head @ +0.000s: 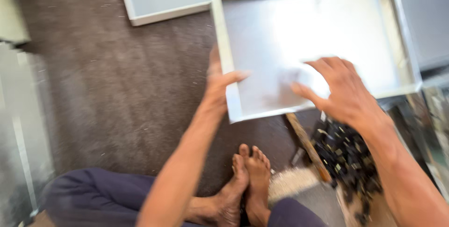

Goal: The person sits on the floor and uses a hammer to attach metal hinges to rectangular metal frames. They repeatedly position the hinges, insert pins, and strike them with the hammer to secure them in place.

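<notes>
Your left hand (220,84) has its grip pinching the near-left rim of the metal tray (397,44); your right hand (339,89) presses a white cloth (306,77) inside it, fingers spread.

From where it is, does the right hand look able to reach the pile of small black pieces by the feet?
Probably yes: the right hand rests inside the shallow grey metal tray, and the pile of small black pieces lies uncovered just beneath its wrist.
</notes>
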